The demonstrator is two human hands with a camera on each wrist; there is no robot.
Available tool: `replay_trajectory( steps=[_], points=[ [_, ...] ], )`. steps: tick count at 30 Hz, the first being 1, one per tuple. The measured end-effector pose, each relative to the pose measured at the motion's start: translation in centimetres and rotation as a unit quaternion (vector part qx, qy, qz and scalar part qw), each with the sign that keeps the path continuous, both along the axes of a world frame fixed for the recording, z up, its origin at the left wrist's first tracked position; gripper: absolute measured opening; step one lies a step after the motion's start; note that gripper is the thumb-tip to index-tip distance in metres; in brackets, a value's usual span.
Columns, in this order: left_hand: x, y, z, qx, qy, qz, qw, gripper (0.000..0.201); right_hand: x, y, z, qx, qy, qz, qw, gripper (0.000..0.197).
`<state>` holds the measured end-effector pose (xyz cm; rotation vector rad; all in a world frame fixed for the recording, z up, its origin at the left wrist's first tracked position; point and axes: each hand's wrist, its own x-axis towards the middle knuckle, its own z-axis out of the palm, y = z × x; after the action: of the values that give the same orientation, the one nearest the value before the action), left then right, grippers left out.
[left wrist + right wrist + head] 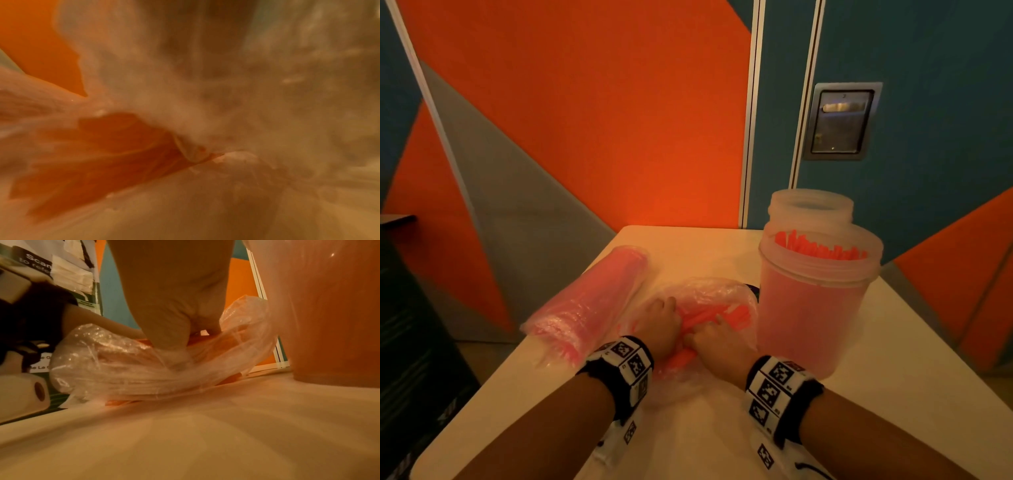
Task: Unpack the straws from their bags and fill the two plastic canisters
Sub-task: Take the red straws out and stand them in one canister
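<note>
An opened clear bag of pink-orange straws lies mid-table. Both hands are inside it. My left hand and right hand curl round the bunch of straws from either side. A sealed bag of straws lies to the left. A clear canister packed with straws stands right of the hands. A second, empty-looking canister stands behind it. The left wrist view is blurred plastic and straws.
The white table has bare room on its near and right side. Its left edge drops off beside the sealed bag. A wall with orange and blue panels stands behind. A paper towel roll sits beyond the table at left.
</note>
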<state>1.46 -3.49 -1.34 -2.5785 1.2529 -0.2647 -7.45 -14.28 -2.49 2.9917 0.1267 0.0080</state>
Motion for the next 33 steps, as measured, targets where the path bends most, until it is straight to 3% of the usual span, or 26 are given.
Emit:
replay_trajectory(
  steps=[3, 7, 12, 16, 21, 24, 26, 31, 33],
  points=[
    [0.4, -0.2, -0.2, -0.002, 0.037, 0.015, 0.999, 0.031, 0.1, 0.1, -0.1, 0.011, -0.026, 0.005, 1.000, 0.031],
    [1.3, -0.2, -0.7, -0.089, 0.109, 0.012, 0.990, 0.025, 0.0, -0.1, -0.2, 0.037, -0.049, 0.016, 0.998, 0.039],
    [2.2, 0.0, -0.8, -0.077, 0.244, 0.048, 0.966, 0.040, -0.2, -1.0, 0.5, 0.059, -0.050, 0.019, 0.997, 0.037],
    [2.4, 1.0, -0.3, -0.081, 0.251, 0.011, 0.964, 0.038, 0.6, -1.5, 0.7, 0.063, -0.059, 0.018, 0.996, 0.034],
    [2.8, 2.6, -0.8, -0.089, 0.217, 0.001, 0.972, 0.037, 1.2, -1.9, 0.6, 0.146, -0.081, -0.008, 0.986, 0.030],
    [3.3, 3.2, -1.3, -0.062, 0.195, 0.033, 0.978, 0.037, 1.2, -2.1, 1.7, 0.271, -0.068, -0.029, 0.960, 0.027],
    [3.5, 3.1, -1.5, -0.060, 0.169, 0.036, 0.983, 0.033, 1.2, -2.5, 2.5, 0.382, -0.108, -0.045, 0.917, 0.021],
    [3.0, 2.0, -1.7, -0.057, 0.139, 0.060, 0.987, 0.034, 0.7, -3.3, 5.2, 0.562, -0.226, -0.092, 0.790, 0.014],
    [3.3, 1.6, -2.2, -0.082, 0.150, 0.063, 0.983, 0.032, 0.8, -3.5, 5.5, 0.584, -0.251, -0.102, 0.765, 0.010]
  ],
)
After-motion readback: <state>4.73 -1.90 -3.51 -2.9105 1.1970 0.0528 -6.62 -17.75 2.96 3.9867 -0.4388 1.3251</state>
